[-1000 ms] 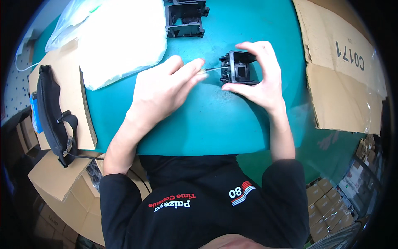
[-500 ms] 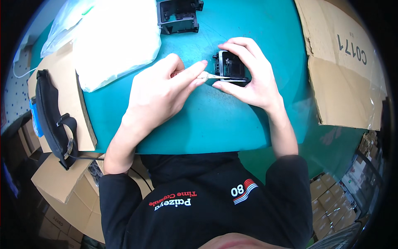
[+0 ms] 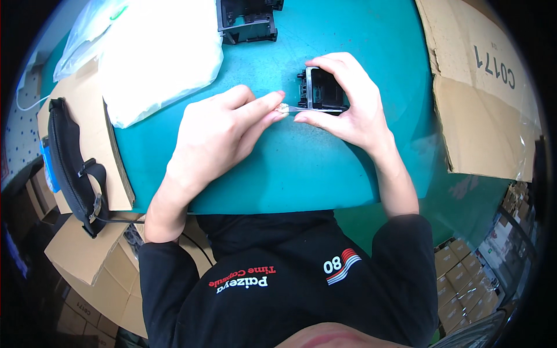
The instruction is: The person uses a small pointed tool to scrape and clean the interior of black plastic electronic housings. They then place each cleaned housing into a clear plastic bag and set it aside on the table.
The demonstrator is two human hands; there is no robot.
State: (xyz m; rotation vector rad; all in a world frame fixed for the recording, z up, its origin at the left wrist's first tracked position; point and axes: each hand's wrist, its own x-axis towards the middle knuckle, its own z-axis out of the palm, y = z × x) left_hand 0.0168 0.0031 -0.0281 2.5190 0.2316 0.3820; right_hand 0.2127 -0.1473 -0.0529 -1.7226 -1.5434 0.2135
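My right hand (image 3: pixel 364 113) is closed round a black plastic housing (image 3: pixel 326 90), an open box-like part with small fittings along its left side. Its thumb lies below the lower edge and its fingers curl over the top. My left hand (image 3: pixel 217 133) pinches a thin pointed tool (image 3: pixel 284 109) by its pale, wrapped-looking end. The tool's slim metal shaft reaches right to the lower left corner of the housing; its tip is hard to make out against the part. A second black plastic housing (image 3: pixel 249 29) lies farther back on the green mat (image 3: pixel 290 174).
A large white plastic bag (image 3: pixel 162 64) covers the back left of the mat. Cardboard (image 3: pixel 476 87) lies along the right side. At the left edge, a black padded strap (image 3: pixel 72 162) rests on more cardboard (image 3: pixel 119 180). An open carton (image 3: pixel 96 249) stands below it.
My left hand has shifted slightly, and the tool's shaft now sits at the housing's lower left corner rather than across its opening. The housing has turned slightly in my right hand.
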